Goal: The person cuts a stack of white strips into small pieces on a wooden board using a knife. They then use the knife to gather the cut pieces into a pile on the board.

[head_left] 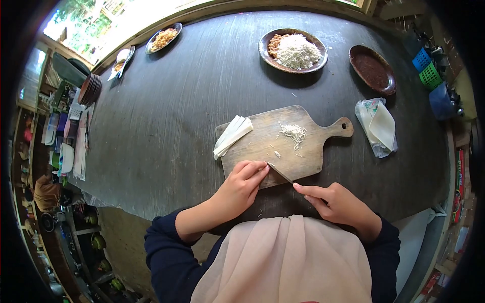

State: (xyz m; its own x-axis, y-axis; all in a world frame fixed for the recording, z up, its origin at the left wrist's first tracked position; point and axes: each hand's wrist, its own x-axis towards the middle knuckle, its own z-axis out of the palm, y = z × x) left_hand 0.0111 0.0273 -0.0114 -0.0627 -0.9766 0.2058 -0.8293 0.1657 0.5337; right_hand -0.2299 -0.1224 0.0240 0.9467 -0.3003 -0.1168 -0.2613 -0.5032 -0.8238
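My right hand (336, 202) grips a knife (281, 173), its thin blade angled over the near edge of a wooden cutting board (252, 146). At the knife's tip, my left hand (245, 180) has its fingers bent and pressed together on the board; whatever lies under them is hidden. A stack of flat white strips (234, 134) rests at the board's left side. Right of the middle lies a small heap of fine white shreds (294, 134), with a few loose bits nearer my left fingers.
Farther back stands a bowl (262, 56) of white shreds and orange-brown food. An oval brown dish (372, 69) sits at right, above a plastic packet (377, 127) with folded white sheets. A plate (150, 46) of food and stacked brown dishes (91, 90) are on the left.
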